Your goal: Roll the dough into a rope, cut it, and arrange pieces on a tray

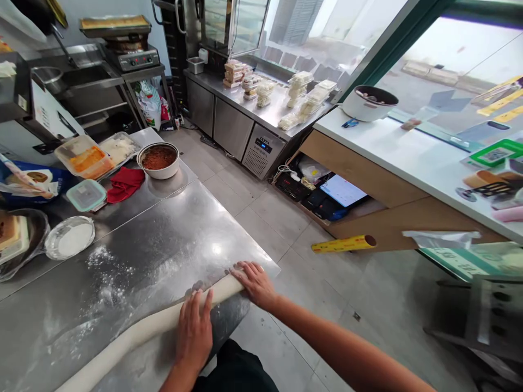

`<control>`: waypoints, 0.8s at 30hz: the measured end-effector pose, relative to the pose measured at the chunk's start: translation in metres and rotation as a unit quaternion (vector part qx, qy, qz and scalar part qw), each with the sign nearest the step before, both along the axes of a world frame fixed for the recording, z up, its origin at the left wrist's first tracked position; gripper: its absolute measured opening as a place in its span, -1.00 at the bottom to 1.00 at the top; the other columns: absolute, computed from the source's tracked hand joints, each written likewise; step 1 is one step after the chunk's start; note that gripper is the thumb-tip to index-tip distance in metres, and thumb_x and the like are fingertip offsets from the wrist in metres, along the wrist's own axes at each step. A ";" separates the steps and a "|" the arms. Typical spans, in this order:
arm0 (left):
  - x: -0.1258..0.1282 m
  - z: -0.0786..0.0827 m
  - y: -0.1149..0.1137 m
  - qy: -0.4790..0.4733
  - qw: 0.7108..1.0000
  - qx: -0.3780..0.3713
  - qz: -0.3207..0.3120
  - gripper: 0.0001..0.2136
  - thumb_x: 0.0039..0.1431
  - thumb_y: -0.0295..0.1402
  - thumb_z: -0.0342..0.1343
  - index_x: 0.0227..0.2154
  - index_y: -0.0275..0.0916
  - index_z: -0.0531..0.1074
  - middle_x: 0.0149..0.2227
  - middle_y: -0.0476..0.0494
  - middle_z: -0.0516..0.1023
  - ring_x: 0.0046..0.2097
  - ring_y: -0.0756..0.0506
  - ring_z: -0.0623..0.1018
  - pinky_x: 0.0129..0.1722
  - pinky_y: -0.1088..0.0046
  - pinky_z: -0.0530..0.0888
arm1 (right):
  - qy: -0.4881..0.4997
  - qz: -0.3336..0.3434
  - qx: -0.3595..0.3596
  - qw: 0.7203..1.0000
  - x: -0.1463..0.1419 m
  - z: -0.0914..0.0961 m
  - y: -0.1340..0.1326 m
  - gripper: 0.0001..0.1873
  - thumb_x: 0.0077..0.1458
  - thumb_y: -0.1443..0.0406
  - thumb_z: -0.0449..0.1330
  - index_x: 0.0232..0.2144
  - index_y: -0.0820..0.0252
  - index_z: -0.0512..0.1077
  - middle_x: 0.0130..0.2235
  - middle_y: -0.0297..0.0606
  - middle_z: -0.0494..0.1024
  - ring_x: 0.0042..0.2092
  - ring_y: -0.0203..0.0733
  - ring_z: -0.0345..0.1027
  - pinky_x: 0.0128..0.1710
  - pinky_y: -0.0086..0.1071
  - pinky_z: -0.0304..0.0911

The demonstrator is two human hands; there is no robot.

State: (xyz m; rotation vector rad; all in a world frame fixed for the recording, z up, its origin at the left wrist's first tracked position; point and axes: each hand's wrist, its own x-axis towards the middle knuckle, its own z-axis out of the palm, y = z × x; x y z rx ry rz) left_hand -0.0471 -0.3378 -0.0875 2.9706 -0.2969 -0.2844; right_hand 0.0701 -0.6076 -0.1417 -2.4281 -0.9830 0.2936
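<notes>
In the head view, the dough roll (163,321) lies along the near edge of the steel bench (171,256). It seems soft and long, so flat palms suit it best. The left hand (194,332) and right hand (253,283) rest open on top, not clamped.

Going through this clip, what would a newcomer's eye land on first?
The long rope of dough stands out first, lying across the front of the steel table with the left hand and right hand pressed flat on it. Flour is scattered on the steel beside it. Farther along the table, a steel bowl of red-brown food sits next to a red cloth.
</notes>
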 end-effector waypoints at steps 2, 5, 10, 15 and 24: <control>-0.020 -0.008 -0.010 -0.035 0.999 0.015 0.004 -0.23 0.32 -0.37 0.06 0.53 -0.08 -0.11 0.49 -0.37 0.15 0.48 -0.42 0.18 0.40 -0.31 0.21 | -0.002 -0.020 -0.009 1.000 -0.029 -0.004 -0.006 -0.06 0.29 -0.15 0.14 0.51 0.12 -0.02 0.45 0.13 0.15 0.45 0.35 0.01 0.42 0.34 -0.14; 0.020 -0.023 0.003 -0.046 0.999 0.018 -0.013 -0.24 0.36 -0.21 0.09 0.53 -0.09 -0.10 0.52 -0.39 0.06 0.52 -0.42 0.08 0.43 -0.34 0.11 | 0.006 -0.023 -0.016 1.000 -0.013 -0.014 0.009 -0.02 0.27 -0.24 0.10 0.50 0.13 0.03 0.46 0.09 0.16 0.50 0.31 -0.10 0.47 0.36 -0.29; 0.186 -0.027 0.068 -0.073 0.972 0.076 0.210 -0.31 0.44 0.00 -0.11 0.46 -0.36 0.11 0.53 -0.60 -0.08 0.53 -0.50 -0.01 0.44 -0.38 -0.08 | -0.004 -0.257 -0.042 0.966 0.132 -0.022 0.077 -0.25 0.43 -0.07 -0.03 0.44 0.24 0.16 0.49 0.16 0.05 0.53 0.26 -0.20 0.48 0.29 -0.26; 0.102 -0.021 0.049 -0.040 0.982 0.059 0.175 -0.36 0.46 -0.10 -0.11 0.49 -0.26 0.04 0.56 -0.43 -0.10 0.55 -0.44 -0.07 0.46 -0.37 -0.10 | 0.012 -0.136 -0.011 0.991 0.075 -0.007 0.074 -0.33 0.44 0.02 0.00 0.47 0.06 0.11 0.51 -0.05 0.07 0.54 0.20 -0.21 0.49 0.26 -0.21; 0.051 -0.029 0.100 -0.088 0.994 0.065 0.001 -0.27 0.34 -0.07 0.11 0.49 -0.12 0.06 0.52 -0.39 0.07 0.52 -0.46 0.08 0.45 -0.35 0.03 | -0.040 -0.097 -0.041 0.994 -0.011 -0.020 0.057 -0.05 0.31 -0.17 0.11 0.52 0.14 -0.04 0.52 0.10 0.00 0.51 0.37 -0.12 0.43 0.31 -0.06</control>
